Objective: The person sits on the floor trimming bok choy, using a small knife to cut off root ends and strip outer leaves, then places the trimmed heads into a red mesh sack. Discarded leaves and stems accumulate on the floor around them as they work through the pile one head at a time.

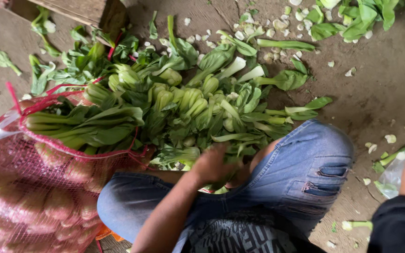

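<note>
Bok choy (183,105) lies heaped on the dirt floor (366,98) ahead of the squatting knees, with more packed in the red mesh sack (33,187) to the left. The left hand (212,164), blurred, digs into the near edge of the pile, fingers curled around leafy stalks. Right hand hidden behind it, grip unreadable; gathering stems together near their bases probably avoids tearing leaves.

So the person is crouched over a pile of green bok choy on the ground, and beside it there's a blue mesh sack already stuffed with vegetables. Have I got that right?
Nearly. The head view shows the mesh sack is pinkish red, not blue. The rest holds: the person crouches over the pile of green bok choy on the ground, and the sack beside it is stuffed with vegetables.
</note>
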